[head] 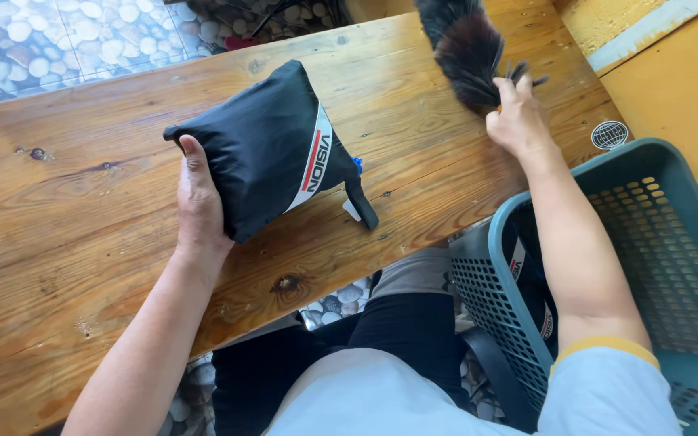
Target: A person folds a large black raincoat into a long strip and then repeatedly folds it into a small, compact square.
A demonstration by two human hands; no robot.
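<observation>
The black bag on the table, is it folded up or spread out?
Folded up. The black bag is a compact bundle lying on the wooden table, its strap tucked close, with the left hand pressing its edge.

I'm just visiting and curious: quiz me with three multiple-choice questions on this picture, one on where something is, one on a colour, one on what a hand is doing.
1. Where is the perforated plastic basket?
A. On the wooden table
B. Beside the person, past the table's near edge
C. Under the folded black pouch

2. What colour is the basket?
A. Teal
B. Red
C. White

3. What is the right hand doing?
A. Lying flat and empty
B. Gripping a dark feather duster
C. Reaching into the basket

Answers:
1 B: the basket sits below the wooden table, next to the person's right arm.
2 A: its walls and rim are blue-green.
3 B: its fingers close round the base of the dark feather duster on the table, while the left hand rests against the folded black pouch.
</observation>
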